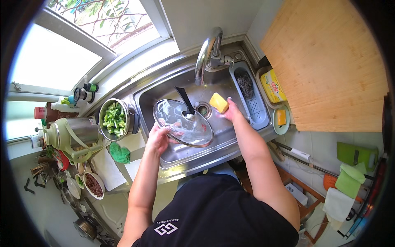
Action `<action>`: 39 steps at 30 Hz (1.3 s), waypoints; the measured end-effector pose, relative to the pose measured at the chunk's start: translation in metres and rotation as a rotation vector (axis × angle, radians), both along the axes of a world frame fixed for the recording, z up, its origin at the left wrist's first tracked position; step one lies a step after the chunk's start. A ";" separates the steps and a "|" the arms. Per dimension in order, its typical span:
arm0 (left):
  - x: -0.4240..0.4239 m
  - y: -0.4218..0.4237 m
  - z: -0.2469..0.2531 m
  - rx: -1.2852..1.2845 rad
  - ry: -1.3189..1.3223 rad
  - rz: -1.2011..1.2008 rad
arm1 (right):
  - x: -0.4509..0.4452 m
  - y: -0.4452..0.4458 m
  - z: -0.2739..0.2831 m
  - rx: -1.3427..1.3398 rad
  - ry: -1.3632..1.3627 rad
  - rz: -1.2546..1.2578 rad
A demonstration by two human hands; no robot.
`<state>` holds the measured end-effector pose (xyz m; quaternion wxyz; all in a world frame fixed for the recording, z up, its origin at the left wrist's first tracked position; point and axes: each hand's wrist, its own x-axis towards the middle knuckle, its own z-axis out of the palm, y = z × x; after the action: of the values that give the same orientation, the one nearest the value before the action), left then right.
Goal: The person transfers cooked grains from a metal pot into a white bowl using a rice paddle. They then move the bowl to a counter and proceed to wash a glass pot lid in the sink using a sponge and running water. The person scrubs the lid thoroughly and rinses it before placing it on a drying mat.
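Note:
My left hand [159, 139] grips the near left rim of a glass pot lid [191, 132] over the stainless steel sink [172, 83]. The lid is tilted, with whitish suds smeared on its glass and a black upright handle [186, 100] standing from its middle. To the right of the lid, my right hand [231, 110] holds a yellow sponge [219, 102], apart from the glass. Between the lid and the sponge, the sink drain [203, 110] is partly visible. The chrome faucet [202, 63] arches over the basin; no running water shows.
A blue-grey drain basket [258, 115] with a dark scouring pad [243, 85] hangs at the sink's right. Beside it sits a soap bar [281, 117] on a dish. At left stand a pot of chopped broccoli [114, 120], a green cloth [119, 152], a vacuum flask [74, 134] and a bowl of minced meat [94, 185].

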<state>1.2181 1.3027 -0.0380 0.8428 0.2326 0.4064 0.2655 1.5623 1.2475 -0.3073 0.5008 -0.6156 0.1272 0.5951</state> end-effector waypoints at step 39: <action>0.070 0.045 0.030 0.440 0.527 -0.551 | 0.025 0.137 0.219 0.644 -0.263 0.542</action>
<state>1.2877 1.3477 -0.0079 0.6801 0.5659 0.4640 0.0425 1.5874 1.3850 -0.0885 0.5047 -0.5099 -0.2956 0.6308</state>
